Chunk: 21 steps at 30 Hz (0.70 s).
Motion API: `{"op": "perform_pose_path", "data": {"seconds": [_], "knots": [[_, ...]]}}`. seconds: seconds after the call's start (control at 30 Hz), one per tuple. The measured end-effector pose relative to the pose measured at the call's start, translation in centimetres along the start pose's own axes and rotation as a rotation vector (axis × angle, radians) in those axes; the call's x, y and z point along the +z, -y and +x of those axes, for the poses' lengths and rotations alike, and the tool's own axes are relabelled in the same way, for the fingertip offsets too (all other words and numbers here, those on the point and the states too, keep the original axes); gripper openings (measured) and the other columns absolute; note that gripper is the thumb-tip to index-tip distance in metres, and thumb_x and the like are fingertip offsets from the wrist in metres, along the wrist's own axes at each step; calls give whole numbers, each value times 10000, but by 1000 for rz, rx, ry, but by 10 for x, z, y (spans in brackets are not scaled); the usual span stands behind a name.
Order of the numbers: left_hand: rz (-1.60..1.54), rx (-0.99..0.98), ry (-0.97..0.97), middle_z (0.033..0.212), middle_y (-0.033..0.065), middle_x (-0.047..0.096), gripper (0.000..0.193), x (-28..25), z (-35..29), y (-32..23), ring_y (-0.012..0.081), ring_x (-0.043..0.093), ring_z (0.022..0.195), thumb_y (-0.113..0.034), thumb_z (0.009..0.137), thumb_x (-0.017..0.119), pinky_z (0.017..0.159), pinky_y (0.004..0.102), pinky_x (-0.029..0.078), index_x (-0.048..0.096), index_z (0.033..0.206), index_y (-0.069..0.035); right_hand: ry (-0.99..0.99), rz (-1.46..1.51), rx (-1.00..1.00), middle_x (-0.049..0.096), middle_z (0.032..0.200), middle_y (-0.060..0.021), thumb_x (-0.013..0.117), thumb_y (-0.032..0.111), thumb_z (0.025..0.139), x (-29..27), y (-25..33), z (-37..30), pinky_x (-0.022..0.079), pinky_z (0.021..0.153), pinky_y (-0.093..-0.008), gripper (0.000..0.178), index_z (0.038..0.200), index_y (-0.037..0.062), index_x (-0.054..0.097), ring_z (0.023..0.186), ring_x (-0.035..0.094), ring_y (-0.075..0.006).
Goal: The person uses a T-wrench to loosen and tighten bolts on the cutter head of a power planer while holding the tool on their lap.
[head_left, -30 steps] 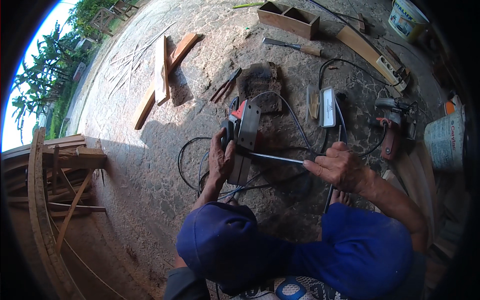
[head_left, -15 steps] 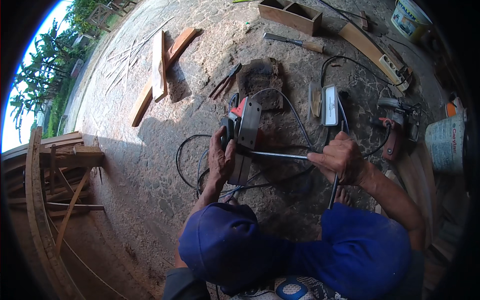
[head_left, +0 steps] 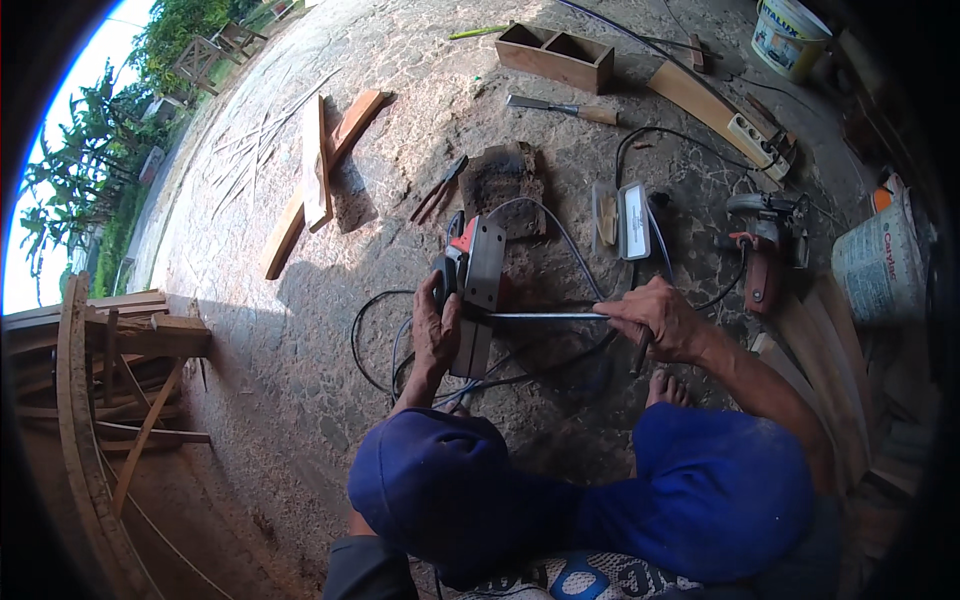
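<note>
Grey-and-red electric hand planer, tipped on its side on the stone ground: landmark item.

Left hand: closed around the planer's near end, fingers wrapped over its edge.

Right hand: to the right of the planer, clenched on a thin bright metal rod that runs level from the fist to the planer's body, and on a dark handle that sticks out below the fist.

Black power cord: looped on the ground to the left of and behind the planer.

Orange-bodied angle grinder: well to the right of the planer.

Wood-handled chisel: beyond the planer.

Open wooden box with two compartments: farther beyond; contents cannot be made out.

White plastic bucket: far right of the box; inside not visible.

Crossed wooden planks: far left of the planer.
</note>
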<state>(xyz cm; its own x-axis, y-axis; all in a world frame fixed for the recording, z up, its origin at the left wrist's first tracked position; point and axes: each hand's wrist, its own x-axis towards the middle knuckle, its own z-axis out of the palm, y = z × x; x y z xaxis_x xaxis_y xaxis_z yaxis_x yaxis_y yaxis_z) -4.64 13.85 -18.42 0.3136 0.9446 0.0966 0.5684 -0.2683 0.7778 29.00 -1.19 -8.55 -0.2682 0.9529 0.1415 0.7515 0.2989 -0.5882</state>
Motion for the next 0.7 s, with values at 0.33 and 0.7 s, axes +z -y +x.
{"op": "perform_pose_path", "data": {"seconds": [0.33, 0.7], "knots": [[38, -35, -9, 1360, 232, 496, 522, 3, 1, 2, 393, 502, 1258, -275, 965, 548, 1056, 451, 401, 421, 1421, -55, -110, -208, -250, 616, 715, 21, 659, 99, 844, 6, -5, -24, 384, 713, -331, 306, 1144, 145, 702, 656, 536, -164], [54, -21, -21, 1366, 233, 491, 541, 3, 1, 5, 391, 494, 1264, -296, 962, 550, 1060, 452, 397, 424, 1420, -37, -57, -414, -368, 574, 680, 56, 660, 105, 819, 0, 3, -17, 398, 753, -296, 292, 1102, 155, 713, 646, 523, -125]]}}
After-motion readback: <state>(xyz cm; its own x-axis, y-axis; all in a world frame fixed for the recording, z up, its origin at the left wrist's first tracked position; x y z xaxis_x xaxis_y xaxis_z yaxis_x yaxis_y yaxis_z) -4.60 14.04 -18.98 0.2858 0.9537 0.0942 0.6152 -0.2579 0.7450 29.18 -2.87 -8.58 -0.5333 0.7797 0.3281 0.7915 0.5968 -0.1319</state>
